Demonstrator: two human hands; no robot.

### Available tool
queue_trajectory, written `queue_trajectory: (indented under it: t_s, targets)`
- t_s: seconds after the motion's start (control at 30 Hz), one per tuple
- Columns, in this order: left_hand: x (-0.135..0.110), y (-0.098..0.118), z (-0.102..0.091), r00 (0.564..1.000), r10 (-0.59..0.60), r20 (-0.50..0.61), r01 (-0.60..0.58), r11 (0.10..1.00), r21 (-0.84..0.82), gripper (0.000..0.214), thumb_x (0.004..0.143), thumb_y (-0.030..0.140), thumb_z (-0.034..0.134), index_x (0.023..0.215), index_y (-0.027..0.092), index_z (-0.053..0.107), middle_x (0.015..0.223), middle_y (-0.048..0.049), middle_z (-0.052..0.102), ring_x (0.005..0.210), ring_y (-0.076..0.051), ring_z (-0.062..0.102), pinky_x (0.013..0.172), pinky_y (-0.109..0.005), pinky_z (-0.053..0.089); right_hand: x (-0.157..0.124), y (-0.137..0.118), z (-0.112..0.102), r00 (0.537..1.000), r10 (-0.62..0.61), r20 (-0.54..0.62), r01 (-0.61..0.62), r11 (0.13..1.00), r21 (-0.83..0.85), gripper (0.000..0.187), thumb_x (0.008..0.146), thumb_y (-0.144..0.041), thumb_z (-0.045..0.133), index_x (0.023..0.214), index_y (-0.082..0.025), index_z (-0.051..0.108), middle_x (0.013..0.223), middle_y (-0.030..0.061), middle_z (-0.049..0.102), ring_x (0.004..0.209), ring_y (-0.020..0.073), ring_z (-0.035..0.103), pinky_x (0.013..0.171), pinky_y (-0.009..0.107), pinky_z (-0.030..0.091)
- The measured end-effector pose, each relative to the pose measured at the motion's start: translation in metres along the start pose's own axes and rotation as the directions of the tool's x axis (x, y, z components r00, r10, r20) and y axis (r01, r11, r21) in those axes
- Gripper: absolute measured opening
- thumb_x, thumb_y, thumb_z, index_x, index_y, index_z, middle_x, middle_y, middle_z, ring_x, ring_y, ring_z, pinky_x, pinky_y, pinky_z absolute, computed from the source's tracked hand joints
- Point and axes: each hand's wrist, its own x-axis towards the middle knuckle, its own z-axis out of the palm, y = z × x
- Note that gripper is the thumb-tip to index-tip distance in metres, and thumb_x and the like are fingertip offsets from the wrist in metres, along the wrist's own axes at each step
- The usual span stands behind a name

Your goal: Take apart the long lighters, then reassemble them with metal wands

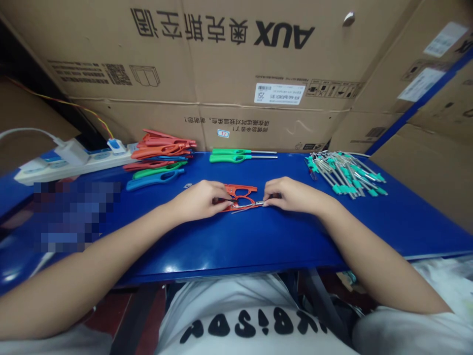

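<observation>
On the blue table, my left hand (207,199) is closed at the left end of an orange lighter casing half (246,200), its fingertips partly hiding something dark. A second orange casing half (242,189) lies just behind it. My right hand (284,194) pinches a thin metal lighter tube (259,203) at the right end of the front casing half. A thin wire runs along the open casing between my hands. Behind them lie two green lighters (231,158) with long metal tubes.
Several red, green and blue lighter casings (162,150) are piled at the back left, beside a white power strip (103,160). Back right lies a heap of metal tubes with teal parts (345,172). A large cardboard panel (221,74) stands along the back.
</observation>
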Motion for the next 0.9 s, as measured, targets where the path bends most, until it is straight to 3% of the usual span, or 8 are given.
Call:
queue_trajectory:
  t_s: [0.2, 0.53, 0.73, 0.9]
  targets:
    - [0.000, 0.001, -0.001, 1.000, -0.007, 0.006, 0.008, 1.000, -0.014, 0.016, 0.091, 0.019, 0.064, 0.099, 0.020, 0.078, 0.098, -0.0054, 0.078, 0.089, -0.018, 0.072, 0.083, -0.026, 0.054, -0.001, -0.013, -0.002, 0.999, 0.016, 0.036, -0.008, 0.979, -0.202, 0.016, 0.092, -0.012, 0.059, 0.082, -0.014, 0.072, 0.091, 0.0066, 0.068, 0.078, 0.0158, 0.060, 0.068, 0.026, 0.037]
    - [0.000, 0.000, 0.002, 1.000, -0.012, -0.011, 0.012, 0.999, -0.033, 0.015, 0.092, 0.020, 0.064, 0.093, 0.018, 0.079, 0.092, -0.0059, 0.076, 0.081, -0.016, 0.071, 0.076, -0.025, 0.053, 0.004, -0.047, -0.001, 0.978, 0.146, 0.151, -0.044, 0.845, -0.533, 0.025, 0.086, -0.001, 0.050, 0.080, -0.013, 0.070, 0.091, 0.0095, 0.069, 0.071, 0.0166, 0.058, 0.057, 0.032, 0.022]
    - [0.000, 0.001, 0.002, 0.999, -0.043, 0.005, 0.043, 0.998, -0.034, 0.018, 0.094, 0.024, 0.062, 0.096, 0.017, 0.079, 0.090, -0.0069, 0.075, 0.080, -0.017, 0.071, 0.075, -0.026, 0.054, 0.003, -0.042, 0.000, 0.985, 0.122, 0.119, -0.049, 0.872, -0.487, 0.025, 0.090, -0.003, 0.049, 0.080, -0.014, 0.069, 0.091, 0.0102, 0.068, 0.072, 0.0165, 0.058, 0.059, 0.031, 0.026]
    - [0.000, 0.002, -0.001, 0.997, -0.068, 0.033, 0.068, 0.997, -0.018, 0.021, 0.095, 0.027, 0.061, 0.099, 0.018, 0.079, 0.093, -0.0071, 0.075, 0.081, -0.017, 0.071, 0.074, -0.026, 0.054, 0.001, -0.022, 0.002, 0.998, 0.066, 0.012, -0.060, 0.954, -0.292, 0.014, 0.092, -0.015, 0.057, 0.082, -0.015, 0.066, 0.092, 0.0089, 0.067, 0.074, 0.0169, 0.057, 0.063, 0.028, 0.033]
